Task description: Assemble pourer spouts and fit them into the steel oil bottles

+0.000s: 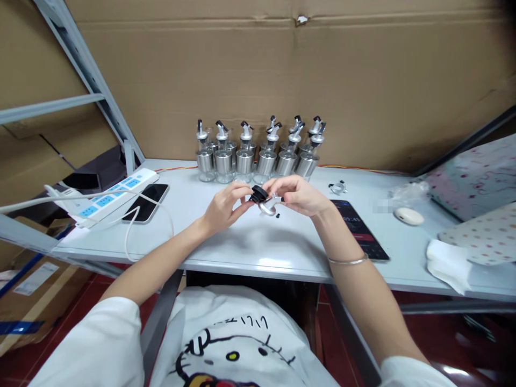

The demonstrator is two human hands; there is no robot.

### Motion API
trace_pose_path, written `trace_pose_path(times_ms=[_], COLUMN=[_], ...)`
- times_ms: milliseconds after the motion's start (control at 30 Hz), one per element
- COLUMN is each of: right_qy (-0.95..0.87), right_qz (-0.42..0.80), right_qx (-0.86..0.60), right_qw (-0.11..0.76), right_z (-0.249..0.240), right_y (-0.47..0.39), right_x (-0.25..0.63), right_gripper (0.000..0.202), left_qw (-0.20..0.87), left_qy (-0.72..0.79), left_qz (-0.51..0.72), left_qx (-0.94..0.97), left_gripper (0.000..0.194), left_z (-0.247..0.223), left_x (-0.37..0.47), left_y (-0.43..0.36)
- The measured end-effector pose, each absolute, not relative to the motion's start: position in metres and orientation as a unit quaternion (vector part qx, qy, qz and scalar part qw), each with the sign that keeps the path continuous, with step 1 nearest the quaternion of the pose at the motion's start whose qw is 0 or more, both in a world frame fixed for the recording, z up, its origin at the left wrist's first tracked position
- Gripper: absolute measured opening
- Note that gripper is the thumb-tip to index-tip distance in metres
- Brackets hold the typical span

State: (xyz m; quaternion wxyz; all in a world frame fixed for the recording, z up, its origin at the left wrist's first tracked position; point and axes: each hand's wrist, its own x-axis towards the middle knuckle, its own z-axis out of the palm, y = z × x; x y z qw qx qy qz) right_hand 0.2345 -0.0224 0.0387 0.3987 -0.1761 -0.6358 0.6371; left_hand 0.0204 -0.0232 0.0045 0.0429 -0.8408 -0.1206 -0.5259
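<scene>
Between the finger and thumb of my left hand (226, 207) is a black ribbed stopper (258, 194). My right hand (300, 196) pinches a silver pourer spout (269, 205) with a black tip, right beside the stopper; whether the two parts touch I cannot tell. A tiny black piece (278, 216) shows just below the spout. Behind my hands stand several glass bottles (244, 161) with steel sleeves, in two rows; the front ones carry silver pourers with black flaps. Another loose silver pourer part (337, 187) lies on the table to the right of my right hand.
A power strip (116, 196) with white cables and a phone (148, 203) lie on the white table (242, 250) at left. At right are a tablet (358, 228), a white oval case (409, 216) and a dotted cloth (484, 234). Cardboard (258, 70) walls the back.
</scene>
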Motion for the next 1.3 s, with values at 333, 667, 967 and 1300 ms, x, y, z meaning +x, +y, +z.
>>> trace_pose_path(times_ms=[333, 667, 967, 1300], right_qy=[-0.674, -0.567, -0.568, -0.557], right_qz=[0.585, 0.604, 0.618, 0.632], right_qx=[-0.198, -0.194, -0.202, -0.204], right_qw=[0.404, 0.525, 0.505, 0.499], right_z=[0.046, 0.046, 0.042, 0.037], right_y=[-0.022, -0.020, -0.020, -0.018], right_x=[0.250, 0.242, 0.232, 0.228], right_gripper=[0.026, 0.034, 0.034, 0.032], left_qw=[0.033, 0.043, 0.085, 0.096], left_qy=[-0.127, -0.129, -0.143, -0.149], left_qz=[-0.518, -0.517, -0.520, -0.522], left_qx=[-0.845, -0.845, -0.838, -0.835], left_gripper=[0.014, 0.015, 0.013, 0.009], left_z=[0.007, 0.008, 0.011, 0.014], left_x=[0.019, 0.021, 0.020, 0.018], left_y=[-0.025, -0.028, -0.031, -0.029])
